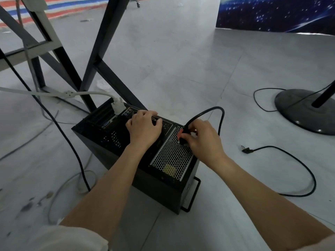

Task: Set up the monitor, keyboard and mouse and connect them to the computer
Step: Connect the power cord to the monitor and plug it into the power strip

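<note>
A black computer case [112, 160] stands on the grey floor with its rear panel facing up. My left hand [143, 127] rests on the panel's port area, fingers curved over its far edge. My right hand [201, 138] pinches the plug of a black power cable [220, 120] at the honeycomb power supply grille [172, 156], beside a red switch [179, 134]. A white video connector [118, 105] sits plugged into the panel's far left, its white cable [54, 94] running left.
Black desk legs [101, 57] rise just behind the case. A round black stand base [306, 111] sits at the right. A loose black cable with a bare plug [246, 150] loops on the floor right of the case. Grey and black cables [72, 147] trail at the left.
</note>
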{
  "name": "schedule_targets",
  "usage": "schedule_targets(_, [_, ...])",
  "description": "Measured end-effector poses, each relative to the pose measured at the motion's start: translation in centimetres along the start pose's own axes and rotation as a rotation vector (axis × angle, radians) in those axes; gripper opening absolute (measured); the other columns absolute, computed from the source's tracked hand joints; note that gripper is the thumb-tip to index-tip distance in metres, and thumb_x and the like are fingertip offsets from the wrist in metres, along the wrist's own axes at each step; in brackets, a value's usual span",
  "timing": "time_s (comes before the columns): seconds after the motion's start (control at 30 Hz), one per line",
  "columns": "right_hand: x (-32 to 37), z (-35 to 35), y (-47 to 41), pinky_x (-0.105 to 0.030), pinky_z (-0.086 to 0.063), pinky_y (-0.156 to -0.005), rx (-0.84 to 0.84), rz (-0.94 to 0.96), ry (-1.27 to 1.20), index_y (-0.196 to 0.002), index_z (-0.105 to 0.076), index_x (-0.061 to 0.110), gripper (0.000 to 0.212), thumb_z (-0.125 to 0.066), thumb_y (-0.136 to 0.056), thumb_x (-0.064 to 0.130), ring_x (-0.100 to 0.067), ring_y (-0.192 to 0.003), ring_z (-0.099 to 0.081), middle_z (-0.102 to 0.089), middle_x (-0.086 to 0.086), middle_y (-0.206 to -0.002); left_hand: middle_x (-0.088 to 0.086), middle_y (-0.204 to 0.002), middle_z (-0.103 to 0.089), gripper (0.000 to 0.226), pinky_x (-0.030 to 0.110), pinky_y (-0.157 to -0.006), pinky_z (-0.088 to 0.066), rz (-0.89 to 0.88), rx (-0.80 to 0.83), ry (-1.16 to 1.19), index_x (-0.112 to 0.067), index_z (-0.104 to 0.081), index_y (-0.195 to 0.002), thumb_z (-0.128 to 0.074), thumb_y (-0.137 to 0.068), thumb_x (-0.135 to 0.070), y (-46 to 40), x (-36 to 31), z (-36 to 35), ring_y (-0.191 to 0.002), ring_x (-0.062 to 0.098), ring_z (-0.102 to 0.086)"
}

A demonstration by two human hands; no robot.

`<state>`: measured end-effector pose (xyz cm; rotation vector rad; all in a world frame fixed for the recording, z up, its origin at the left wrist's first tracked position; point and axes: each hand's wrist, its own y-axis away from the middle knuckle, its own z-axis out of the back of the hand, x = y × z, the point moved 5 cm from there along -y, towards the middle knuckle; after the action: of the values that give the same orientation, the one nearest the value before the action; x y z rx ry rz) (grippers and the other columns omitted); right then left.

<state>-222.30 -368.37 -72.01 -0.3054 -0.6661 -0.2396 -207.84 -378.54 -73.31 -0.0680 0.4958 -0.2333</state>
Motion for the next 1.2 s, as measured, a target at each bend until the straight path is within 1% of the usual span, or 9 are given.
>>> schedule_targets(0.17, [-0.2, -0.6, 0.7, -0.035, -0.037, -0.081, -0.115, 0.025, -0.011, -0.097, -0.062, 0.011, 0.02, -0.066, -0.085, 0.026, -0.023, -0.096, -0.051, -0.063, -0.001, -0.1, -0.001, -0.13, -0.051, 0.028, 0.044, -0.109, -0.026, -0.027, -0.004, 0.124, -0.026, -0.061, -0.117, -0.053, -0.091, -0.033, 0.3, -1.3, 0.7, -0.125, 0.019, -0.041])
schedule_targets(0.37, [-2.2, 0.5, 1.9, -0.037, -0.043, -0.083, -0.115, 0.096, -0.056, -0.11, -0.066, 0.014, 0.025, -0.064, -0.085, 0.011, -0.022, -0.098, -0.053, -0.062, -0.002, -0.101, -0.023, -0.087, -0.058, 0.021, 0.033, -0.095, -0.046, -0.371, 0.241, 0.462, -0.028, -0.067, -0.094, -0.065, -0.082, -0.011, 2.8, -6.2, 1.7, -0.1, 0.011, -0.057])
schedule_targets(0.47, [-3.7, 3.2, 1.9, -0.031, -0.045, -0.077, -0.336, -0.02, -0.195, -0.104, -0.056, 0.005, 0.018, -0.059, -0.086, 0.003, -0.02, -0.089, -0.054, -0.055, -0.004, -0.098, -0.019, -0.079, -0.056, 0.01, 0.029, -0.086, -0.045, -0.445, 0.148, 0.359, -0.018, -0.071, -0.091, -0.068, -0.083, -0.023, 3.4, -7.1, 1.2, -0.09, 0.01, -0.053])
schedule_targets(0.57, [-4.8, 4.3, 0.9, -0.032, -0.045, -0.089, -0.408, -0.109, -0.248, -0.124, -0.045, 0.006, 0.036, -0.053, -0.089, 0.003, -0.019, -0.104, -0.05, -0.046, -0.005, -0.116, -0.013, -0.079, -0.058, 0.012, 0.032, -0.084, -0.045, -0.427, 0.086, 0.395, -0.015, -0.074, -0.088, -0.068, -0.084, -0.024, 3.6, -6.7, 0.1, -0.085, 0.011, -0.053])
schedule_targets(0.7, [-6.3, 3.0, -0.7, -0.032, -0.035, -0.106, -0.307, -0.128, -0.252, -0.139, -0.037, 0.011, 0.051, -0.048, -0.09, -0.001, -0.022, -0.124, -0.042, -0.041, -0.007, -0.137, -0.005, -0.08, -0.064, 0.015, 0.032, -0.081, -0.046, -0.411, -0.036, 0.418, -0.014, -0.075, -0.092, -0.07, -0.082, -0.024, 4.0, -6.3, -0.4, -0.086, 0.015, -0.057])
schedule_targets(0.83, [-7.8, 0.8, -1.3, -0.037, -0.038, -0.102, -0.212, -0.204, -0.294, -0.125, -0.049, 0.01, 0.032, -0.048, -0.093, 0.008, -0.022, -0.117, -0.051, -0.058, -0.004, -0.124, -0.007, -0.077, -0.061, 0.017, 0.024, -0.078, -0.042, -0.43, -0.102, 0.373, -0.013, -0.075, -0.091, -0.068, -0.083, -0.026, 4.3, -6.2, -0.6, -0.081, 0.015, -0.056])
schedule_targets(0.97, [-10.5, -0.5, -0.1, -0.026, -0.042, -0.085, -0.023, -0.352, -0.374, -0.103, -0.052, 0.011, 0.009, -0.047, -0.095, 0.009, -0.022, -0.103, -0.059, -0.065, -0.009, -0.108, -0.002, -0.08, -0.064, 0.019, 0.038, -0.081, -0.046, -0.433, -0.118, 0.305, -0.012, -0.074, -0.094, -0.065, -0.086, -0.027, 4.3, -6.6, -0.5, -0.085, 0.02, -0.057])
schedule_targets(1.1, [-14.8, -1.4, 3.3, -0.025, -0.04, -0.075, 0.187, -0.473, -0.306, -0.098, -0.044, 0.009, 0.007, -0.048, -0.095, 0.014, -0.017, -0.091, -0.06, -0.066, -0.014, -0.104, 0.002, -0.117, -0.058, 0.043, 0.042, -0.098, -0.033, -0.44, -0.083, 0.079, -0.02, -0.056, -0.129, -0.062, -0.087, -0.031, 4.7, -8.4, -0.4, -0.114, 0.024, -0.049])
schedule_targets(1.2, [-16.7, 0.0, 4.9, -0.027, -0.039, -0.077, 0.262, -0.527, -0.292, -0.107, -0.046, 0.011, 0.016, -0.053, -0.093, 0.015, -0.02, -0.089, -0.058, -0.064, -0.011, -0.098, 0.01, -0.129, -0.052, 0.066, 0.048, -0.097, -0.031, -0.633, -0.177, -0.12, -0.016, -0.045, -0.137, -0.067, -0.078, -0.038, 6.4, -12.0, -0.7, -0.119, 0.028, -0.047])
